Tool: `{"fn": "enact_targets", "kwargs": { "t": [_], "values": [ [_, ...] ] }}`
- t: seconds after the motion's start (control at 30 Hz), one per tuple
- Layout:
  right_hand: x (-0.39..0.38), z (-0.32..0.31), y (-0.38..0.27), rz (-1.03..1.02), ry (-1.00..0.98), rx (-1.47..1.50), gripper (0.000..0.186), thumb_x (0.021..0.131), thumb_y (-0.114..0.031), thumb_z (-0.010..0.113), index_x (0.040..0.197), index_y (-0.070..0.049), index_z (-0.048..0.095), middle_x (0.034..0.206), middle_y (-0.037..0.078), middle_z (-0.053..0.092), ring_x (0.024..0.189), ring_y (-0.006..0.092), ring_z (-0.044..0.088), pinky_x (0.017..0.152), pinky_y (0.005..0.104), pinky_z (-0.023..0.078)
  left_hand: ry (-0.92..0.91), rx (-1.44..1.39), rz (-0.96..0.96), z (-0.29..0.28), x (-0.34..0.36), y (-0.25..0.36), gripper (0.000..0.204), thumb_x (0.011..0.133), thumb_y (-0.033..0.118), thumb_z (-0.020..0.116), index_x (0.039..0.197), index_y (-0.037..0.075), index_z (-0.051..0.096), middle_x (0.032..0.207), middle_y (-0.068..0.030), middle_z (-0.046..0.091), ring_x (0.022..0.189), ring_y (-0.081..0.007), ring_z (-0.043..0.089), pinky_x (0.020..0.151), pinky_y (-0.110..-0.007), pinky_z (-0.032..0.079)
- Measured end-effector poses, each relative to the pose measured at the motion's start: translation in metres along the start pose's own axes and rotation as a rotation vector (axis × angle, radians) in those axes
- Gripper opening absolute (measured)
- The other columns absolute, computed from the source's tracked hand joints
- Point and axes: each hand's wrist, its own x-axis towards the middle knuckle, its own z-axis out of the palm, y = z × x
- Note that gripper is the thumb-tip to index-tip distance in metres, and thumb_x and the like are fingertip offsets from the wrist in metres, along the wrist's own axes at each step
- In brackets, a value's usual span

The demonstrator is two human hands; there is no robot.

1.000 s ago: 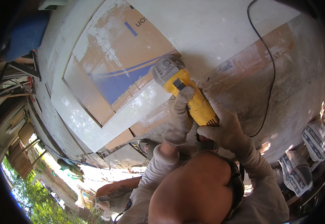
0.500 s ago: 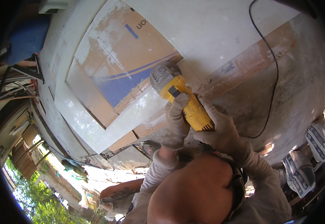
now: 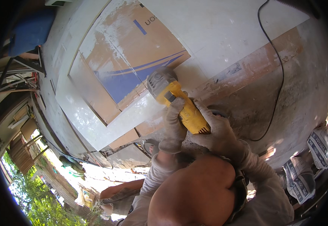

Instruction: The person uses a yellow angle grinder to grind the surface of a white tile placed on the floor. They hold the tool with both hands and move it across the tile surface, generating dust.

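Observation:
Both my hands, in pale dusty work gloves, hold a yellow angle grinder (image 3: 191, 113) with a grey gear head. My left hand (image 3: 174, 126) wraps its body from the left, near the dark switch. My right hand (image 3: 218, 132) grips the rear end from the right. The grinder's head lies over a white sheet (image 3: 92, 130), along the edge beside a cardboard piece (image 3: 134, 47) with blue printing. Its disc is mostly hidden under the head. Pale dust coats the sheet and cardboard around it.
A black cord (image 3: 282, 81) curves over the concrete floor (image 3: 254, 101) on the right. Printed bags (image 3: 299, 180) lie at the lower right. A blue container (image 3: 32, 34) and metal frames (image 3: 28, 66) stand at the far left. My bare knee (image 3: 194, 188) is close below my hands.
The grinder, held in both hands, has shifted a little left and toward me along the sheet's edge. The view has moved slightly. My grip looks the same.

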Motion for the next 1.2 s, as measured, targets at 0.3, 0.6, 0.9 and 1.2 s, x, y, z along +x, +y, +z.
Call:
{"fn": "enact_targets", "kwargs": {
  "t": [0.3,0.6,0.9,1.2],
  "values": [
    [-0.007,-0.006,-0.007,0.036,-0.010,-0.162,0.092,0.086,-0.013,0.089,0.163,0.005,0.043,0.137,0.028,0.069,0.123,0.0352,0.073,0.104,0.0424,0.056,-0.065,0.015,0.024,0.004,-0.005,0.002,0.059,0.096,0.036,0.079,0.138,-0.001,0.059,0.116,-0.0136,0.072,0.106,-0.0241,0.073,0.097,-0.040,0.061],
    [-0.008,-0.028,0.002,0.035,0.118,-0.056,0.094,0.085,-0.008,0.085,0.167,0.001,0.040,0.125,0.021,0.073,0.105,0.0226,0.075,0.090,0.0374,0.061,-0.182,0.077,-0.036,0.031,0.018,-0.005,0.063,0.097,0.041,0.079,0.140,-0.001,0.059,0.116,-0.0134,0.073,0.106,-0.0244,0.074,0.097,-0.040,0.062],
    [-0.006,-0.028,0.007,0.085,0.126,-0.046,0.097,0.084,-0.008,0.085,0.169,-0.003,0.039,0.113,0.015,0.076,0.093,0.0129,0.072,0.083,0.0331,0.062,-0.168,0.075,-0.046,0.032,0.024,-0.008,0.059,0.097,0.038,0.077,0.138,-0.001,0.061,0.116,-0.0132,0.073,0.106,-0.0240,0.074,0.098,-0.040,0.061],
    [-0.004,-0.023,0.003,0.039,0.151,0.016,0.085,0.088,-0.011,0.085,0.161,0.007,0.045,0.130,0.031,0.070,0.122,0.0401,0.073,0.101,0.0434,0.057,-0.147,0.092,-0.058,0.027,0.023,-0.006,0.056,0.097,0.036,0.078,0.137,-0.002,0.062,0.114,-0.0135,0.074,0.103,-0.0241,0.074,0.095,-0.039,0.062]
  ]
}}
